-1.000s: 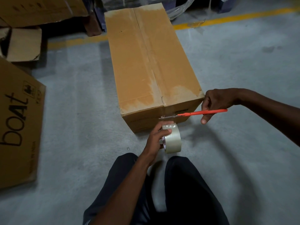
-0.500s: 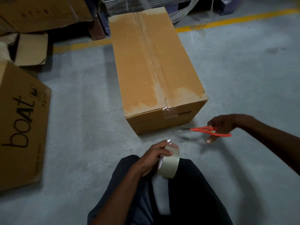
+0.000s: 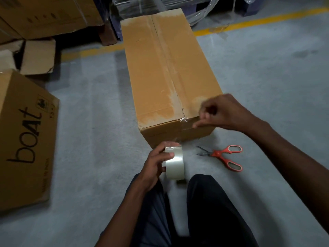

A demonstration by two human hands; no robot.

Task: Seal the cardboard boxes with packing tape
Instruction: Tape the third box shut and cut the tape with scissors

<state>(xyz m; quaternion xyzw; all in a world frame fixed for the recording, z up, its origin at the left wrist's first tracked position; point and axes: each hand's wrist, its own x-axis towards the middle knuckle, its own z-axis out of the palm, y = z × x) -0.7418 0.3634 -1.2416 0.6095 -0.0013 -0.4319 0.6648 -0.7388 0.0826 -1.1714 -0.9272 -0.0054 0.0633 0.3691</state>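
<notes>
Tape roll [image 3: 175, 164]: light, slick; left hand [image 3: 156, 166] gripping rim. Right hand [image 3: 218, 111] pressing thin, clingy tape end onto stiff box [image 3: 160, 72] near face, fingers pinched.

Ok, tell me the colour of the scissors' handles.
Orange-red with pale grey inner loops on the scissors, seen in the head view.

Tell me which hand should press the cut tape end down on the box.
Right. The right hand is already at the tape end on the box front edge; the left hand holds the roll.
</notes>
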